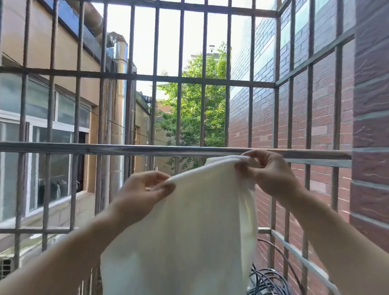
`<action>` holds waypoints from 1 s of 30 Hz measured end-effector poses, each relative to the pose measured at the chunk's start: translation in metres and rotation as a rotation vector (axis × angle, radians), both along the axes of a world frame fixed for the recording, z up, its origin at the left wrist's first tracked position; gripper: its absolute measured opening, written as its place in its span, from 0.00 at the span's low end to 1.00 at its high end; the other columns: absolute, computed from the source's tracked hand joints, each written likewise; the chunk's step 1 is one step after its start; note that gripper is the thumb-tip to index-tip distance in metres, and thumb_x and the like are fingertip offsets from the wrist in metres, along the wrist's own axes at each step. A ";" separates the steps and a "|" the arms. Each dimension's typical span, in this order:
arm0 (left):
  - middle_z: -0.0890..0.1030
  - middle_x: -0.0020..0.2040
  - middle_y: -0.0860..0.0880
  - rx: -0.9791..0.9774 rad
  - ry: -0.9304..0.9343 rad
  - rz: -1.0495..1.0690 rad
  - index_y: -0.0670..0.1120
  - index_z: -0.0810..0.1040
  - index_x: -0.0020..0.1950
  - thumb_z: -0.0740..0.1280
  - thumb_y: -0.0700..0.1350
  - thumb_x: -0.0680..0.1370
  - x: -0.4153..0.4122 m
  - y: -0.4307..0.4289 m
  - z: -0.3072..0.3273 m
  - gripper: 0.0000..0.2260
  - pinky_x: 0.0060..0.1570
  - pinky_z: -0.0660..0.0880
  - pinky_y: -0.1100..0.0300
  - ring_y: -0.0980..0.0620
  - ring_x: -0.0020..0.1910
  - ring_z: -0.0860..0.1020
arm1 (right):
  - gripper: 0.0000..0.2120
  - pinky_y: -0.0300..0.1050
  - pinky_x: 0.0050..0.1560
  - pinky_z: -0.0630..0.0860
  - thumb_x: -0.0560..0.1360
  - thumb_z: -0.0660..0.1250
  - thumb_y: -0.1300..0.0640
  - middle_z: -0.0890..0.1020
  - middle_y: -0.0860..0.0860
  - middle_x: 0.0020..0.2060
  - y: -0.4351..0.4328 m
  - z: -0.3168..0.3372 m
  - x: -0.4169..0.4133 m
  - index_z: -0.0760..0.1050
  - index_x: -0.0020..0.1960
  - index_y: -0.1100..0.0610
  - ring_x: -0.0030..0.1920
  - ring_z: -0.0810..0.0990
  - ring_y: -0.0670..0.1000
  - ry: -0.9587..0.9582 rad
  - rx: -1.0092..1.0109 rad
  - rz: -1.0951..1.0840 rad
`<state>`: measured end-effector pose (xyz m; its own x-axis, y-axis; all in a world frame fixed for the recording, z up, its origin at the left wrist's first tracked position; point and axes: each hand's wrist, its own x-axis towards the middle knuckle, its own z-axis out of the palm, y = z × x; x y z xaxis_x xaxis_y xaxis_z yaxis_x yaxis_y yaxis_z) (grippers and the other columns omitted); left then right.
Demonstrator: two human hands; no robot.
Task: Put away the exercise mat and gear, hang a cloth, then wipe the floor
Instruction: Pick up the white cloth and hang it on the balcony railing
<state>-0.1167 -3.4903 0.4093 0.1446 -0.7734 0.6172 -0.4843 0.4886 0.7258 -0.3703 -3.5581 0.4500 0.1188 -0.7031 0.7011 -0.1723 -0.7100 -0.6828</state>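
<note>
Both hands pinch the white cloth (183, 234) by its top edge, left hand (140, 189) at lower centre, right hand (268, 171) against the rail (97, 147), so hanging looks underway, floor wiping apparently remaining.

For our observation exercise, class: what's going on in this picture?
A person stands at a barred window cage and holds up a white cloth by its top edge. The left hand pinches one corner and the right hand pinches the other, right at the metal rail. The cloth hangs down between the hands and does not appear to be draped over the rail yet. Dark cables lie coiled below.
</note>
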 end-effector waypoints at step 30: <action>0.81 0.53 0.49 -0.201 -0.277 0.325 0.48 0.81 0.55 0.69 0.53 0.74 0.027 -0.121 0.163 0.13 0.45 0.68 0.62 0.54 0.48 0.76 | 0.09 0.46 0.49 0.79 0.68 0.73 0.54 0.83 0.51 0.44 -0.126 0.122 0.044 0.81 0.48 0.54 0.46 0.81 0.51 0.012 -0.134 -0.318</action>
<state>-0.0897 -3.6110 0.5727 0.1684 -0.5763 0.7997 -0.7975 0.3971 0.4541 -0.3263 -3.6837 0.5725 -0.0823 -0.6079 0.7897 -0.4066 -0.7030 -0.5835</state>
